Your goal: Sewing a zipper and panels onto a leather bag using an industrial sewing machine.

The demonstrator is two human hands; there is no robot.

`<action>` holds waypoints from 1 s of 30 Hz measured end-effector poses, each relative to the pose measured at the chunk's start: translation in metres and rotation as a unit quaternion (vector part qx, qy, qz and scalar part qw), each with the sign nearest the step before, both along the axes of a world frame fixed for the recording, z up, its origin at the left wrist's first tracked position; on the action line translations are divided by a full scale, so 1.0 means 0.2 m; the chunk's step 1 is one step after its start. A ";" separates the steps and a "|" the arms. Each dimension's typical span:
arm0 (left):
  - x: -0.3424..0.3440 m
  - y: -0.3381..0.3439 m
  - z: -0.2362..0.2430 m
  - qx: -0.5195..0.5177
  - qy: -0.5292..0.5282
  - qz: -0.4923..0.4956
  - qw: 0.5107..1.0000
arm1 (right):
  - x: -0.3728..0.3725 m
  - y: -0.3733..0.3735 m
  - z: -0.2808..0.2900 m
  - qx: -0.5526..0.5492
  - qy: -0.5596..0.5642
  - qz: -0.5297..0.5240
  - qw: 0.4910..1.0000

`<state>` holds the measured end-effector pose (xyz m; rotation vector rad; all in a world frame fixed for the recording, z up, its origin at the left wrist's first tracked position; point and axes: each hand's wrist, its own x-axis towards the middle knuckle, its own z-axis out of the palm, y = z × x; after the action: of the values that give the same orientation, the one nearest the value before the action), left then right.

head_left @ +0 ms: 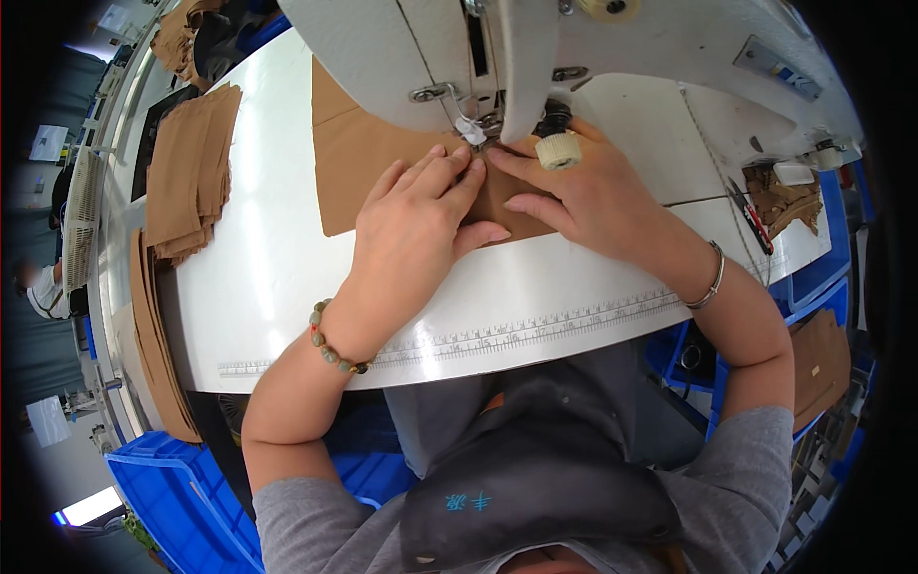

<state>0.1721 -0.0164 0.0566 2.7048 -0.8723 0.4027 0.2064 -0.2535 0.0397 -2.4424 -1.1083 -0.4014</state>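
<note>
A piece of brown fabric [359, 177] lies on the white table under the head of a white sewing machine [650, 38]. My left hand [416, 215] rests flat on the fabric, fingertips close in front of the presser foot [481, 137] and thumb stretched to the right. From the other side, my right hand [588, 196] touches the fabric with its index finger beside the foot. Its thumb is apart, and its other fingers are partly hidden behind a cream knob [557, 151]. The needle's tip cannot be made out.
A stack of brown fabric pieces [191, 172] lies at the left; more pieces [158, 335] hang over the table's left edge. Red-handled snips [755, 225] and brown scraps [782, 201] are at the right. A ruler strip [497, 337] follows the front edge. A blue bin [182, 497] stands below left.
</note>
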 end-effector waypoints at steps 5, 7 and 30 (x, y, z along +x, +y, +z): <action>0.00 0.00 0.00 0.017 -0.003 0.003 1.000 | 0.00 0.00 0.00 0.002 0.005 0.002 1.000; 0.00 0.00 0.00 0.018 -0.007 0.005 1.000 | 0.00 0.00 -0.01 0.006 0.005 0.003 1.000; -0.04 0.00 0.00 0.009 -0.019 0.014 1.000 | -0.20 0.03 0.06 -0.090 -0.171 0.019 0.981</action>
<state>0.1642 -0.0157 0.0574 2.7361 -0.8532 0.4545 0.1670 -0.2473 0.0511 -2.5657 -1.3835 -0.7619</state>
